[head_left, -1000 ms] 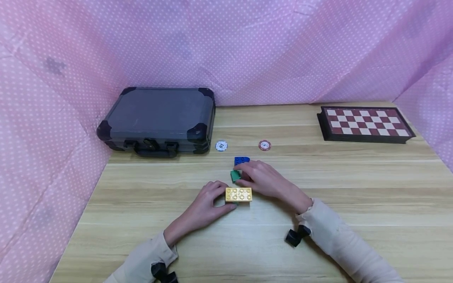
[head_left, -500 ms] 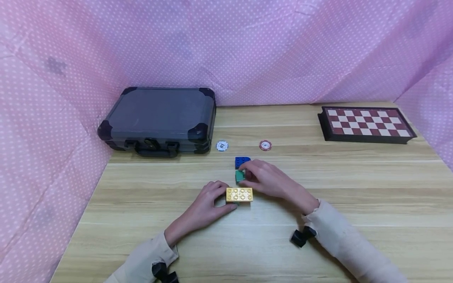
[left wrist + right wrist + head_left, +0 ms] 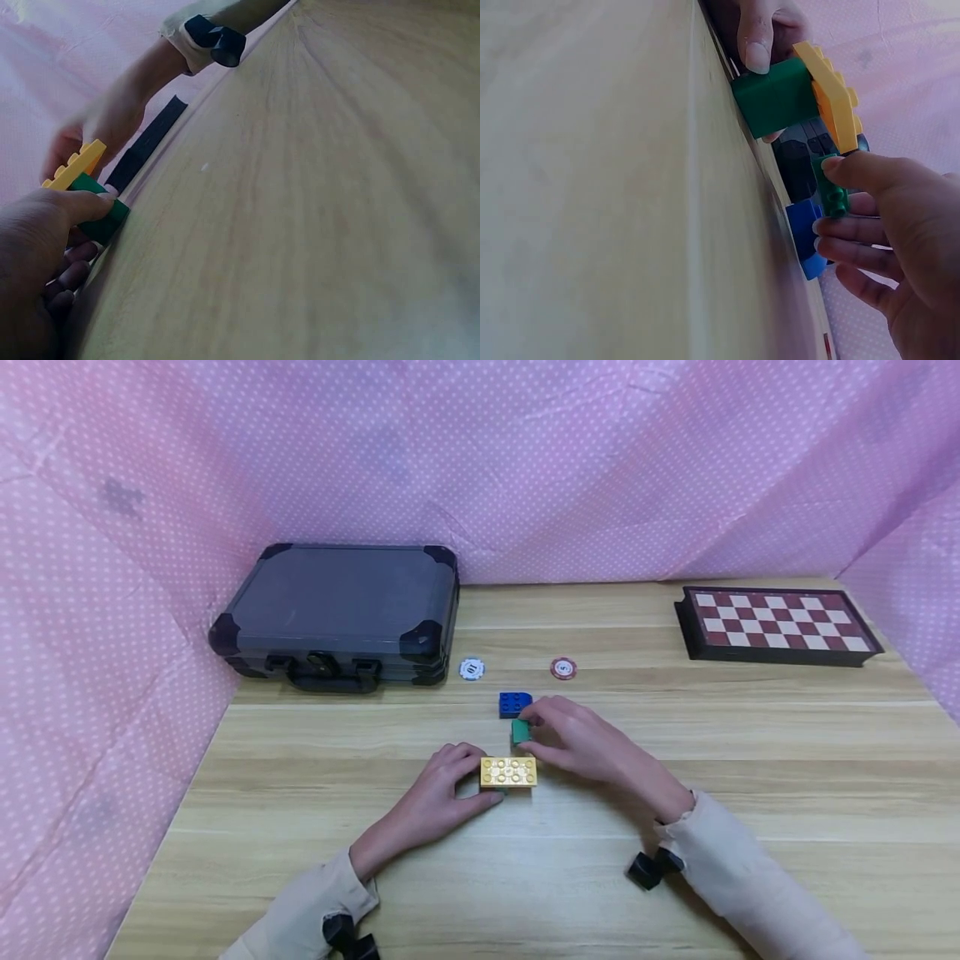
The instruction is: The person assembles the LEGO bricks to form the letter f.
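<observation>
Head view: closed case (image 3: 345, 593), pinched green brick (image 3: 520, 732)

Both forearms reach in from the near edge of the head view and slant inward, the left forearm (image 3: 300, 910) and the right forearm (image 3: 757, 877) each in a pale beige sleeve that leaves the wrist bare. The left hand (image 3: 431, 797) and right hand (image 3: 585, 742) are near each other but apart, the right slightly farther forward, its back upward. The left thumb (image 3: 477, 803) stretches out on the near side, opposite the fingers, in a grip. The right hand pinches: its thumb (image 3: 862, 171) opposes the index finger, whose tip is hidden, while the other three fingers (image 3: 866, 257) are loosely bent and slightly spread.
</observation>
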Tool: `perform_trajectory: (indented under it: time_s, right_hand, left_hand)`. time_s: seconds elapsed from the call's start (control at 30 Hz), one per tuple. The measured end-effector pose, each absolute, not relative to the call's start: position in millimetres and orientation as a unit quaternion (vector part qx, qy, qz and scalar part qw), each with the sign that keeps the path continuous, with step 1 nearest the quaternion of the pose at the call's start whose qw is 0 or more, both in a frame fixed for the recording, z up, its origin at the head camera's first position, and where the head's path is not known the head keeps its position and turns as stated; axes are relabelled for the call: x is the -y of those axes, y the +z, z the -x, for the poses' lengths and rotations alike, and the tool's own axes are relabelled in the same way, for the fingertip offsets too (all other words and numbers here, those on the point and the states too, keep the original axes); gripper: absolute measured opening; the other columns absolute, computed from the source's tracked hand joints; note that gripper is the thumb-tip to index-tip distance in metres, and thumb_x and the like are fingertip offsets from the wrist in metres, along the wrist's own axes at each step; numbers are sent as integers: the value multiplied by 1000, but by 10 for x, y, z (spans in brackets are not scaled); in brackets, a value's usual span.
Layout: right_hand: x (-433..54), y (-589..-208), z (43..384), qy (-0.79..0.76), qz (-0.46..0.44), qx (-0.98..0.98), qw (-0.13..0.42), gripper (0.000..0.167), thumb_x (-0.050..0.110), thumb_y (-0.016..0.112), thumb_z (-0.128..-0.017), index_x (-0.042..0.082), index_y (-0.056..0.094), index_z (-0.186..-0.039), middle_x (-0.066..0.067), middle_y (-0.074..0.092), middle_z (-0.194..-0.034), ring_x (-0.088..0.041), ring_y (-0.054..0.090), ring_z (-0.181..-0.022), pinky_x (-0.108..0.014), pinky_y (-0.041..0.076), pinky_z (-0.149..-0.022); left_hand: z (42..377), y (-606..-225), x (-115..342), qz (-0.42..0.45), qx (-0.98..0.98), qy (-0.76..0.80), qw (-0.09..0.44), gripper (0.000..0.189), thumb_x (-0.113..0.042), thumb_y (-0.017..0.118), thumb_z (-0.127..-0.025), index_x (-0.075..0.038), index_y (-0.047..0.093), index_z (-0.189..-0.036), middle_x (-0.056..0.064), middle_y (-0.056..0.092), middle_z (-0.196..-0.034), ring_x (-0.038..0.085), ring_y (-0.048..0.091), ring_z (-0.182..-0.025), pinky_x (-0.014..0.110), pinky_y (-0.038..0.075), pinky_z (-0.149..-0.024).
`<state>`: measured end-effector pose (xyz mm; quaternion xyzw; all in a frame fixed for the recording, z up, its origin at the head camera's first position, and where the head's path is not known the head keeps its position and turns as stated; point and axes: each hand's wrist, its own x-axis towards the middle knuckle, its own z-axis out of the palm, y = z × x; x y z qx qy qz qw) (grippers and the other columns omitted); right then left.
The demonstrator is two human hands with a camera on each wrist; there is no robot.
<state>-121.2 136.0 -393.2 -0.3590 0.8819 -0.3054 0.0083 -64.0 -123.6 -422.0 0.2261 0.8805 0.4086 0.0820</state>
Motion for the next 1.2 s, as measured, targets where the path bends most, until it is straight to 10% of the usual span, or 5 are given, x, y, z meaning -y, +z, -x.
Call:
perform_trajectory:
  time_s: [1.2]
  right_hand:
    - [-1408,-3866,1050,-334,408,-845,-86,41,17,83,-89,3,67,-123,-9,70,-117,-22,67,-109,-39,56,-92]
  left_hand:
    - [636,-4214,1236,-228,-881,407,81,33,-28,82,-91,-12,74,-119,-3,62,-121,16,52,-111,44,47,-94]
